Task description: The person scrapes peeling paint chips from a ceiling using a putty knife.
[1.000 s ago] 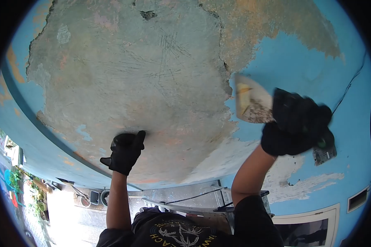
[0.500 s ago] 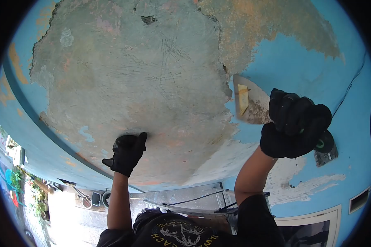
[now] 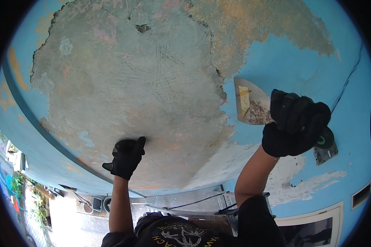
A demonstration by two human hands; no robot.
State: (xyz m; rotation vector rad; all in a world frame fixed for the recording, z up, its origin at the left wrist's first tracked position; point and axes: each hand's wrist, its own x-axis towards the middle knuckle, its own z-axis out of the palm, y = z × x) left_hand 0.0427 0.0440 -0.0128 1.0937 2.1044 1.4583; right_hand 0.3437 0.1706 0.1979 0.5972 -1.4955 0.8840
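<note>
My right hand [image 3: 297, 123], in a black glove, is wrapped round the handle of a wide scraper [image 3: 256, 112]. The scraper's metal blade has a yellowish tape strip on it and points left, close to the blue paint beside the bare patch. My left hand [image 3: 127, 157], also gloved in black, rests at the lower part of the grey bare wall patch [image 3: 111, 94], thumb and one finger spread apart and the other fingers curled. Nothing shows in it. Ragged paint edges, scratches and a small hole [image 3: 143, 28] mark the wall.
Below are a metal ladder [image 3: 226, 201], buckets [image 3: 97, 204] and plants [image 3: 18, 183] at the lower left. A framed window [image 3: 338, 218] and a small vent [image 3: 361, 198] sit at the lower right. A cable [image 3: 350, 76] runs down the right wall.
The view has shifted slightly, so the bare patch appears a little further left. Both hands stay in nearly the same places, and the scraper blade has moved slightly relative to the paint edge.
</note>
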